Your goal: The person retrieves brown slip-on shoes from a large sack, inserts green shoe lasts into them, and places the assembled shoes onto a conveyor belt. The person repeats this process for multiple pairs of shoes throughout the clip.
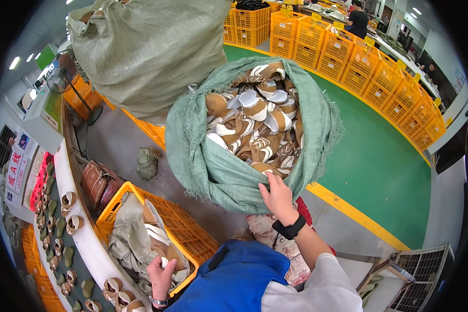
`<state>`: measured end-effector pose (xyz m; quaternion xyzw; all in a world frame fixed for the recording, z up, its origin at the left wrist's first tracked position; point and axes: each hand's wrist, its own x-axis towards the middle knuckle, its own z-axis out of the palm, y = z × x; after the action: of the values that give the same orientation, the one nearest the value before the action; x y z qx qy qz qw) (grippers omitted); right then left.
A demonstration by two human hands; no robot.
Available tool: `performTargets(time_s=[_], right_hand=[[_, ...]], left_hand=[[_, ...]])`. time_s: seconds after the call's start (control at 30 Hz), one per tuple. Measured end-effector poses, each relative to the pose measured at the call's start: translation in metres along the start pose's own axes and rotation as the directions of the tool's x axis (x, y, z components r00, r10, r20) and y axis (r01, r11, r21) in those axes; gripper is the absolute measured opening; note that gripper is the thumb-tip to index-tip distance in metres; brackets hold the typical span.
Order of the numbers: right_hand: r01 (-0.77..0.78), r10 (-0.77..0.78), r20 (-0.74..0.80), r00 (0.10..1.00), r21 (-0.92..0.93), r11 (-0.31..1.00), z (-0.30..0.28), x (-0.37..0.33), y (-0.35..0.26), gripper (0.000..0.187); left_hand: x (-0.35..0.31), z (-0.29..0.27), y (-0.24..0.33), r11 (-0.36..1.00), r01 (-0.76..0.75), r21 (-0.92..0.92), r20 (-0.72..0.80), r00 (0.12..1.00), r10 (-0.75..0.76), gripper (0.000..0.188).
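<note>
many brown, white-striped shoes (264, 148) | left hand (160, 275) pinches white piece (165, 262) | right hand (278, 197) at sack rim (234, 183), grip unclear

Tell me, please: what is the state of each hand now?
Left hand: partly curled at brown-and-white shoe uppers in the orange crate; grip cannot be told.
Right hand: thumb spread at the green woven sack; grip cannot be told.

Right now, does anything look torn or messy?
Yes, the green sack by the right hand looks ragged: loose threads stick out along its edges like a fringe. The brown-and-white shoe uppers inside lie jumbled, pointing every way.
</note>
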<state>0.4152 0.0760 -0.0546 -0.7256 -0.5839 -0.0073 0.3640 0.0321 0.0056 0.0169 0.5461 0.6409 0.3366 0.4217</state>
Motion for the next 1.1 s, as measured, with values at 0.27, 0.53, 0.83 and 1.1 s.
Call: performTargets(time_s=[0.27,0.53,0.83,1.1], right_hand=[[0.115,-0.142,0.137,0.98,0.188,0.975,0.023,-0.014,-0.058,0.021],[-0.322,0.297,0.129,0.946,0.299,0.898,0.008,0.013,0.001,0.024],[0.12,-0.105,0.174,0.979,-0.08,0.99,0.019,0.103,-0.054,0.022],[0.152,-0.18,0.327,0.928,0.108,0.982,0.13,0.037,-0.106,0.01]], left_hand=[[0.0,0.007,0.016,0.997,-0.014,0.07,0.062,0.998,0.01,0.017],[-0.003,0.003,0.016,1.0,0.015,-0.014,0.007,1.0,-0.015,0.027],[0.003,0.007,0.027,0.965,-0.078,0.249,0.048,0.997,0.068,0.034],[0.027,0.021,0.044,0.785,-0.252,0.566,0.023,0.957,0.291,0.035]])
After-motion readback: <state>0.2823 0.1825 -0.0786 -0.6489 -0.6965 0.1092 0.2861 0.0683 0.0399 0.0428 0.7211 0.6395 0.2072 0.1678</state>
